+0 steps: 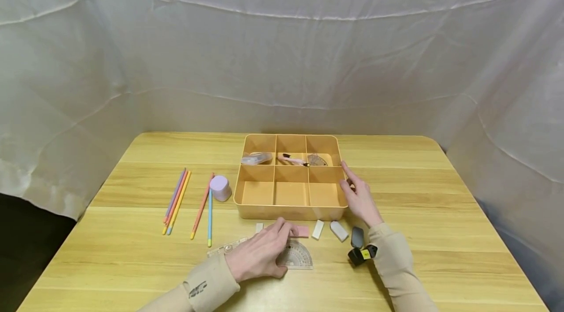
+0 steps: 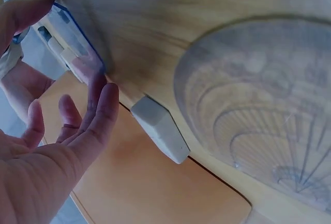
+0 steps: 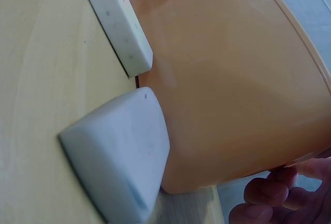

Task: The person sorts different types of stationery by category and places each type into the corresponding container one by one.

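My left hand (image 1: 262,251) pinches a clear protractor (image 1: 298,256) between thumb and fingertips; in the left wrist view it appears nearly edge-on. Another clear measuring tool with fan-shaped markings (image 2: 253,120) lies close to the left wrist, partly covered by that hand in the head view. At the right side of an orange divided box (image 1: 291,212), my right hand (image 1: 362,199) holds the rim. Its curled fingers (image 3: 266,190) show against the outer wall. The box's back compartments hold a clear plastic item (image 1: 257,158), a pink compass (image 1: 293,159) and a small protractor (image 1: 317,160).
Along the box's front lie a pink eraser (image 1: 302,231), a white eraser (image 1: 317,229), a grey-white one (image 1: 339,231) and a dark grey block (image 1: 357,237). Several colored pencils (image 1: 177,202) and a lilac rounded object (image 1: 220,188) are at left. A black-and-yellow object (image 1: 363,255) sits by the right wrist.
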A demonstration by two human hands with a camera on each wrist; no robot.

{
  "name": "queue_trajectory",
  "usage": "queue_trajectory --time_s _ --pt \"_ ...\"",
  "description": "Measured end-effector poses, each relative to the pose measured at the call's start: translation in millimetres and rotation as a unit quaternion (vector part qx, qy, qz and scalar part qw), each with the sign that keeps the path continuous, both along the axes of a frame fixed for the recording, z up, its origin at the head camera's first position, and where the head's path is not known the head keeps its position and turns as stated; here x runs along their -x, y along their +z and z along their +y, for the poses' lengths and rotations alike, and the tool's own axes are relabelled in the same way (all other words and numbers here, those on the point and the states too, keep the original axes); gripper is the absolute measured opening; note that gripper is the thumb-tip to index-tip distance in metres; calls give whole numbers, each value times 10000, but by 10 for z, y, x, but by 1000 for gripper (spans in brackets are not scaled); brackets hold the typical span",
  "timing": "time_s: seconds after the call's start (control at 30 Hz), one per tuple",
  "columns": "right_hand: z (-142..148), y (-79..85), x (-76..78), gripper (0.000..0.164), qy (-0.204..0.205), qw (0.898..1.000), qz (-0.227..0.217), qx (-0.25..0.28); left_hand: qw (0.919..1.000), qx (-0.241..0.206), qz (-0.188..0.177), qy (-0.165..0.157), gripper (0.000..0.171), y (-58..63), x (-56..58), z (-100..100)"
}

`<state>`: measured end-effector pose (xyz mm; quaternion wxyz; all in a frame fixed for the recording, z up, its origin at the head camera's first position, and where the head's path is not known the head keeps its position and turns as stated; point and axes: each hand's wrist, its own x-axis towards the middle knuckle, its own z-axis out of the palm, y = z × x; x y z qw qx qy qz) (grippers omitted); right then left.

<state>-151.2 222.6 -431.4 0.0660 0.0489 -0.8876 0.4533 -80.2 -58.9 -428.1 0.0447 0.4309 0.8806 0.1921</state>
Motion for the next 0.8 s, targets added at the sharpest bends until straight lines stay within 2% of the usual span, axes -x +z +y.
queue_trajectory --time_s 0.13,0.33,0.6,0.8 --pt "4 -4 -3 53 -16 10000 -52 -17 9998 22 -153 101 69 -5 -7 -9" --pt "9 2 6 53 -21 9999 -100 -46 9999 -27 -122 100 72 -4 -12 -33" --pt "10 10 11 53 -21 9999 -134 -55 9996 -163 237 -45 75 -14 -15 -54" --pt "8 18 9 53 -20 9999 -164 -14 9990 -38 438 -57 78 -11 -26 -67"
